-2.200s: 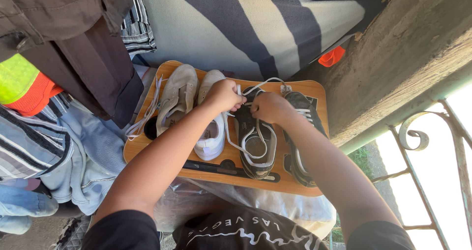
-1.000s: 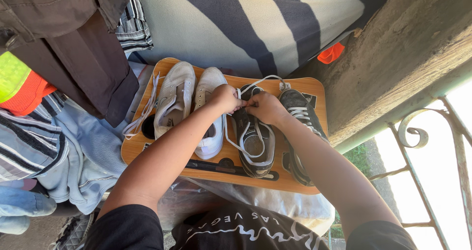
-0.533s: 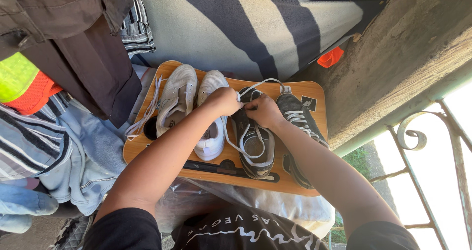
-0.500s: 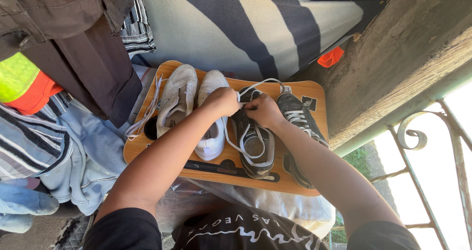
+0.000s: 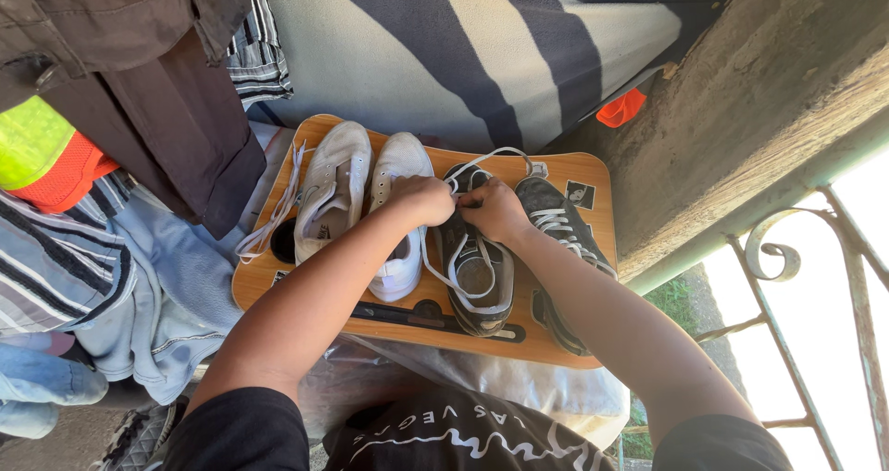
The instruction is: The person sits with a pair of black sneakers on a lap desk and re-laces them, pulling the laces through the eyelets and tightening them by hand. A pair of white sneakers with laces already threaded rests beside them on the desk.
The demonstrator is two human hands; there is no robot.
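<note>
Both hands meet over the dark grey lace-up sneaker [image 5: 477, 272] on the rounded wooden lap desk [image 5: 593, 170]. Left hand [image 5: 424, 199] and right hand [image 5: 495, 210] each pinch its white lace [image 5: 456, 281] at the far end; the shoe's length runs from the grip back toward the person.

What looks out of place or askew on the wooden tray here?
A loose white lace trails off the wooden tray's left edge, beside the white shoes. The dark shoe both hands work on has its lace looped slack over its sides.

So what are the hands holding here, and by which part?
Both the left hand and right hand pinch the white lace at the upper eyelets of the dark shoe.
</note>
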